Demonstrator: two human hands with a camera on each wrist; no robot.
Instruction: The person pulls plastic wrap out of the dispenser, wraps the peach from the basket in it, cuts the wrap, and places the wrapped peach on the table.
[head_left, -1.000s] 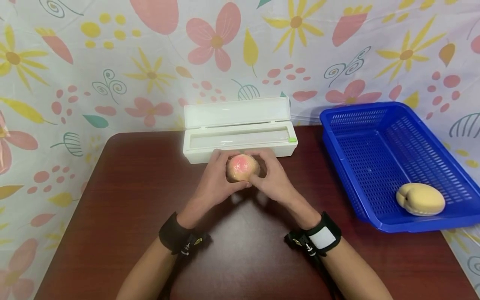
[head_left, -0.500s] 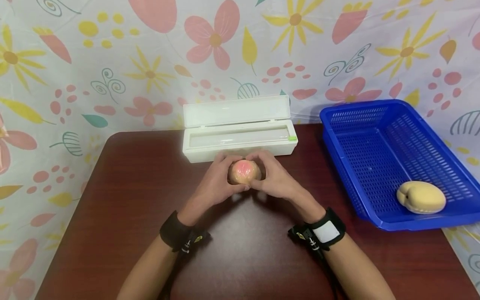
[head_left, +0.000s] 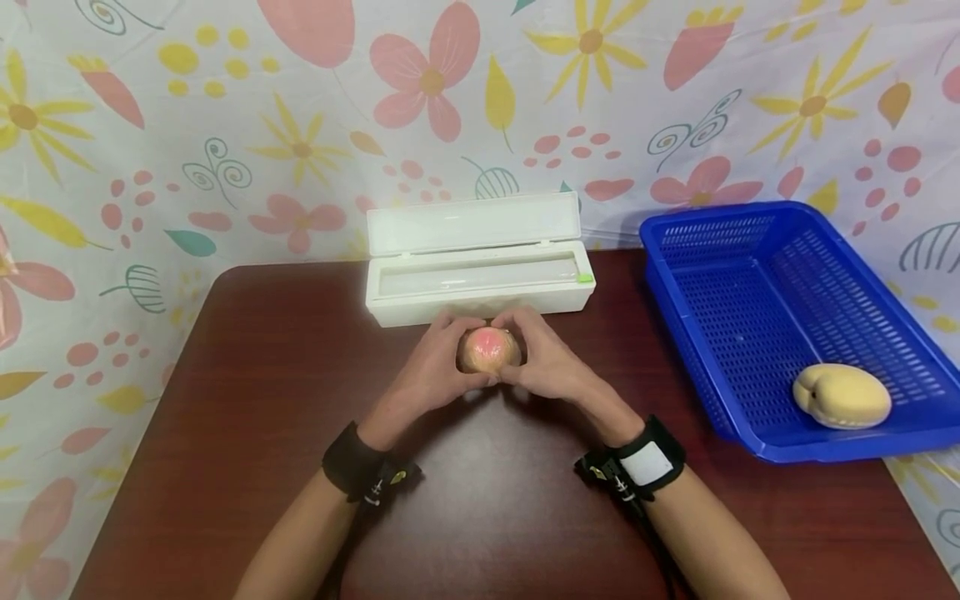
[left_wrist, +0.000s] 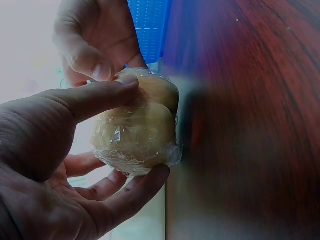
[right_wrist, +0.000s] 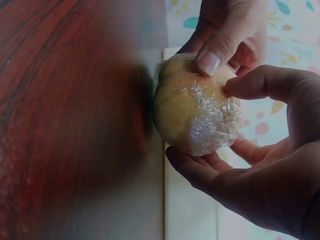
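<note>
Between both hands is a peach (head_left: 489, 350), pink on top and yellow below, wrapped in clear plastic film. In the head view the left hand (head_left: 435, 362) grips it from the left and the right hand (head_left: 545, 358) from the right, thumbs meeting at the near side. Crinkled film (left_wrist: 117, 135) covers the peach's side in the left wrist view, with the left thumb pressed on it. Bunched, shiny film (right_wrist: 212, 125) shows in the right wrist view, where the right fingertips and thumb hold the fruit. The peach is close over the table.
Behind the hands stands a white cling film box (head_left: 480, 302) with its lid raised and a green slider at its right end. A blue plastic basket (head_left: 697, 350) at the right holds a yellow peach-shaped fruit (head_left: 842, 396). A flowered cloth (head_left: 300, 100) hangs behind the brown table (head_left: 277, 375).
Both hands have drawn the wrapped peach slightly toward the body, a little farther from the white box. Their grip has shifted slightly around it. The box and basket stay put.
</note>
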